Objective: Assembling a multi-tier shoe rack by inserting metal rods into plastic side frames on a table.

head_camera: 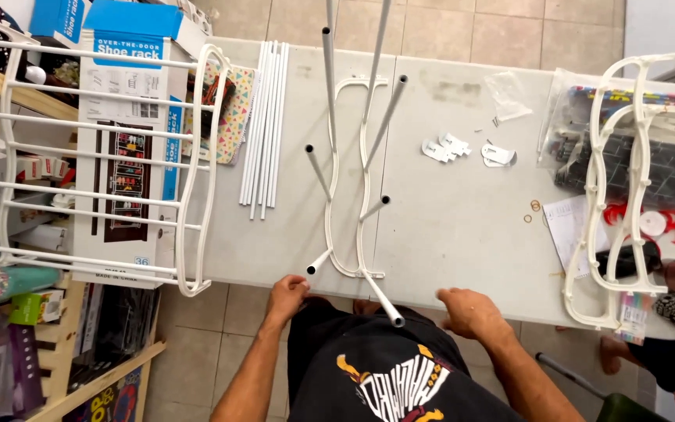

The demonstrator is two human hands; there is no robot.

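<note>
Item: white plastic side frame (347, 180), wavy, lying flat across the middle of the table (447, 234), its foot at the near edge. Grey-white tubes (327, 78) stand out of its sockets at odd angles; one short tube (318, 262) juts toward my left hand, another (383, 301) overhangs the near edge between my hands.

Left hand (287, 293): at the near edge, fingers curled together just beside the short tube's open end; whether they touch it I cannot tell.

Right hand (470, 311): resting on the near edge, fingers loosely bent and pressed to the tabletop, holding nothing.

Also present: bundle of spare white rods (263, 125) toward the far left of the table; small white clips (447, 147) and a clear plastic bag (505, 94) toward the far right; second side frame (615, 187) at the right edge; an assembled rack section (80, 156) over a printed carton (126, 141) off the left edge.

Handling note: in my judgement, each tube seats best pushed straight along its socket, frame held flat with the free hand, so leaning tubes do not lever the sockets loose.
</note>
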